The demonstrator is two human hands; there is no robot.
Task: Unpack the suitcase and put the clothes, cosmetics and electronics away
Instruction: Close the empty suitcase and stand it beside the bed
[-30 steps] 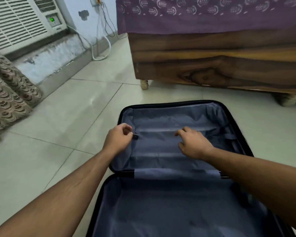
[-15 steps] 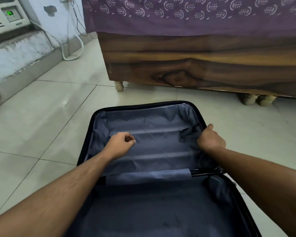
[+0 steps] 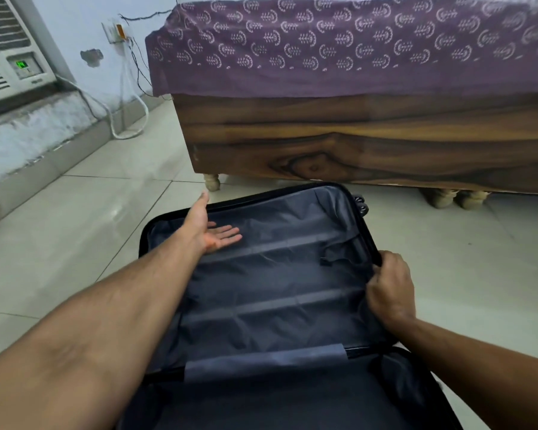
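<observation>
A black suitcase point(image 3: 295, 193) lies open flat on the tiled floor, both halves lined with grey-blue fabric. Nothing shows inside either half. My left hand point(image 3: 210, 229) is stretched out over the far half near its back left corner, palm turned up, fingers straight. My right hand point(image 3: 389, 288) grips the right rim of the far half, fingers curled round the edge and lining. The near half runs out of view at the bottom.
A wooden bed point(image 3: 370, 141) with a purple patterned sheet point(image 3: 339, 57) stands just behind the suitcase. An air conditioner point(image 3: 10, 57) sits in the wall at the left, with cables point(image 3: 131, 97) trailing to the floor. Pale floor tiles point(image 3: 75, 237) lie on both sides.
My left hand has uncurled and reached toward the far rim, palm up. My right hand moved from the lining's middle to the right rim and stays there.
</observation>
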